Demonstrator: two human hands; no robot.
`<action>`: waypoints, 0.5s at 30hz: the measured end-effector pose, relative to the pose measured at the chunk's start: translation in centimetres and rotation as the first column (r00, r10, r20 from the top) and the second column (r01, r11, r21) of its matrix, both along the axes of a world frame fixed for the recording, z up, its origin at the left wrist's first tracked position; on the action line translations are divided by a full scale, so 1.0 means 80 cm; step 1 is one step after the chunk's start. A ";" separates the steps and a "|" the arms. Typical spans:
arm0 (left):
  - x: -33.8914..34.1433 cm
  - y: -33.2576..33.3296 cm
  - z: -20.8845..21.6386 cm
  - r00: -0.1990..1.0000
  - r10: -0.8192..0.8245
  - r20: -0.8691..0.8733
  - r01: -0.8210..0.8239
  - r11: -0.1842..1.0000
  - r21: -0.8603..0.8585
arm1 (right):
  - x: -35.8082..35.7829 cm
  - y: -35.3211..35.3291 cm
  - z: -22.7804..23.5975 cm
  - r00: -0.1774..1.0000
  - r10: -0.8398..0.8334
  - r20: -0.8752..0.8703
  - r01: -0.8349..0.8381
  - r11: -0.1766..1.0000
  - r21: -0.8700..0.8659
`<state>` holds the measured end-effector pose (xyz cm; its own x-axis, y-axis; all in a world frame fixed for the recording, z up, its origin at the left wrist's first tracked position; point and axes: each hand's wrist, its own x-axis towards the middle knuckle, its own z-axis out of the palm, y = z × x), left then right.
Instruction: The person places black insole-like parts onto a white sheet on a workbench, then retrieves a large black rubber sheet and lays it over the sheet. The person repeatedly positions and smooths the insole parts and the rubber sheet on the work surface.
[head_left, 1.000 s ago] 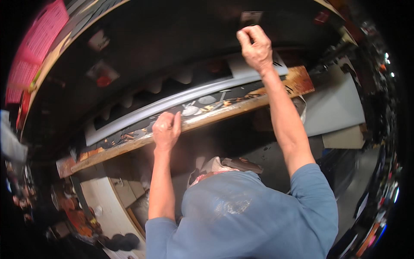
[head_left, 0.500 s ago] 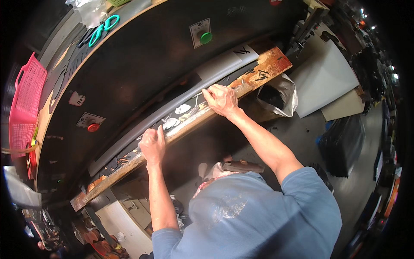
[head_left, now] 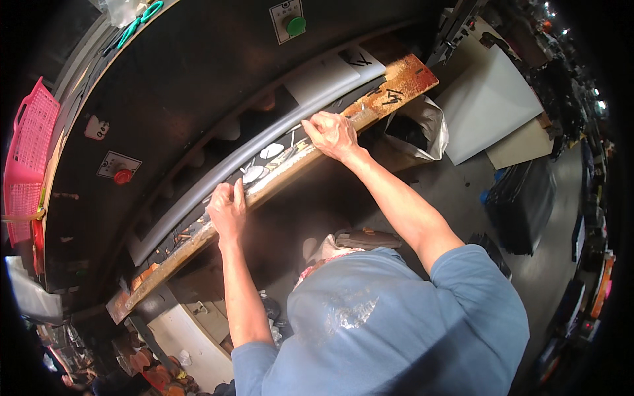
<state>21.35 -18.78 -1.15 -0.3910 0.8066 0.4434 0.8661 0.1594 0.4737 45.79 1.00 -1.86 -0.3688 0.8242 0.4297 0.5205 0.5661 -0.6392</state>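
My left hand is closed, knuckles up, over the front strip of a worn wooden ledge. Farther right along the same ledge, my right hand is closed too, its thumb reaching toward the rounded front edge of a grey-white board. What the fingers of either hand grip, if anything, is hidden. Between my hands lie flat white oval pieces and thin strips, in the dark groove between board and ledge. The board extends back beneath the black machine front.
A black machine panel with a green button and a red button rises ahead. A pink basket and green-handled scissors are at the left. A white bag hangs below the ledge's right end; black bags stand on the floor.
The view has shifted, so the panel and ledge sit higher and more left. The dark gap behind the grey board's front edge looks wider, with pale shapes showing in it. Both hands stay closed.
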 end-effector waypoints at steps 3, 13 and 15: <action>-0.001 -0.001 -0.001 1.000 -0.001 -0.011 0.001 1.000 -0.009 | -0.002 0.002 0.000 1.000 -0.019 0.006 0.018 0.994 0.112; -0.002 -0.004 0.013 0.990 -0.127 0.055 0.129 0.991 -0.034 | -0.005 0.001 0.006 0.992 -0.123 -0.027 0.115 0.972 -0.206; -0.005 0.001 0.014 0.979 -0.161 0.123 0.162 0.987 0.003 | -0.018 0.010 0.016 0.950 -0.230 -0.210 0.138 0.915 -0.380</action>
